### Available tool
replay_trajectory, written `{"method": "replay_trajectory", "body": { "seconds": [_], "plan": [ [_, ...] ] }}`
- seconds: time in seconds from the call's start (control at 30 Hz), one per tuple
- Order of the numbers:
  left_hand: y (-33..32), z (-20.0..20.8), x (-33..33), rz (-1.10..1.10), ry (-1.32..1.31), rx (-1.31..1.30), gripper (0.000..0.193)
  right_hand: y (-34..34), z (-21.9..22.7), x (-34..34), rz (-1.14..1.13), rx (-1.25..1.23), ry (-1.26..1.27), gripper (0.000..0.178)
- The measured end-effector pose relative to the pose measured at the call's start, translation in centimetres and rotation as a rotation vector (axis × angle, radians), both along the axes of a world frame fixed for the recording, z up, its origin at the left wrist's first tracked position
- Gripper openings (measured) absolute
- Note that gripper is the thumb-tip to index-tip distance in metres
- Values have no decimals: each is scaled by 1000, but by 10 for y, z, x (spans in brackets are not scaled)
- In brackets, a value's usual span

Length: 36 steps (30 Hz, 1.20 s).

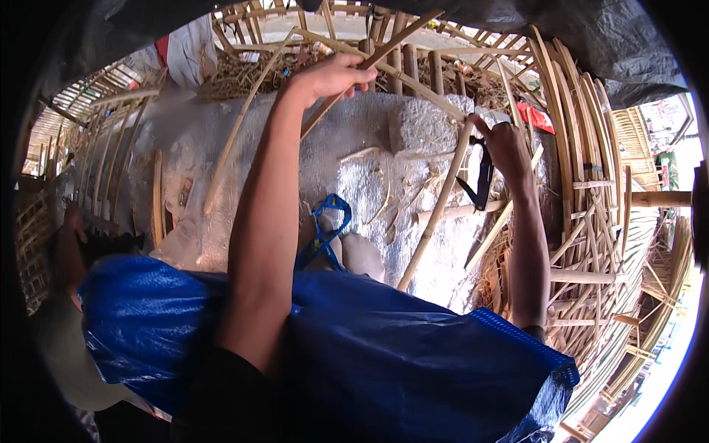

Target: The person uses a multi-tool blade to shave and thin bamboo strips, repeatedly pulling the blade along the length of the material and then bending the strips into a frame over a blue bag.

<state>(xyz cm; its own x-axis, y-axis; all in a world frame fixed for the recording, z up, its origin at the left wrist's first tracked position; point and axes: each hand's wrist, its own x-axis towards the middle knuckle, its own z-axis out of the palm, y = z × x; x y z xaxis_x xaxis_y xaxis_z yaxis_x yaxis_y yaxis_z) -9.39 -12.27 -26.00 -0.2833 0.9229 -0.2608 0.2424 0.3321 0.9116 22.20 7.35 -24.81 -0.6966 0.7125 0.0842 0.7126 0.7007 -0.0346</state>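
My left hand [336,77] is raised at the upper middle, its fingers curled round a brown bamboo strip [402,35] that slants from upper right to lower left. A paler bamboo strip [421,88] passes behind that hand and meets another bamboo strip [437,210] at a corner on the right. At this corner my right hand [506,148] is closed, thumb against the bamboo. From beside it hangs a black strap [484,177], partly looped. A third strip [247,122] slopes down on the left from the far end of the pale one.
A blue plastic sheet [399,354] covers my lap. Silvery foil sheeting [354,177] lies ahead, with a pale block [432,125] and a blue strap [325,229]. Bundled bamboo strips [583,125] stand at right. Another person's arm [72,244] shows at far left.
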Motion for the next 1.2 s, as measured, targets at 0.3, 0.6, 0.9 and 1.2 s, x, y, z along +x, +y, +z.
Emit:
{"method": "replay_trajectory", "body": {
  "seconds": [0.3,0.6,0.9,1.2],
  "plan": [
    [5,-8,-1,1,-18,-11,35,-15,22,2,-36,-51,211,73],
    [4,-13,-2,-18,-8,-22,35,13,28,6,-58,171,413,64],
    [4,-13,-2,-25,11,-15,36,-6,-2,-25,-111,141,230,67],
    [-1,-12,-3,-25,13,-31,36,-18,-12,-14,-173,45,258,68]
  ]
}}
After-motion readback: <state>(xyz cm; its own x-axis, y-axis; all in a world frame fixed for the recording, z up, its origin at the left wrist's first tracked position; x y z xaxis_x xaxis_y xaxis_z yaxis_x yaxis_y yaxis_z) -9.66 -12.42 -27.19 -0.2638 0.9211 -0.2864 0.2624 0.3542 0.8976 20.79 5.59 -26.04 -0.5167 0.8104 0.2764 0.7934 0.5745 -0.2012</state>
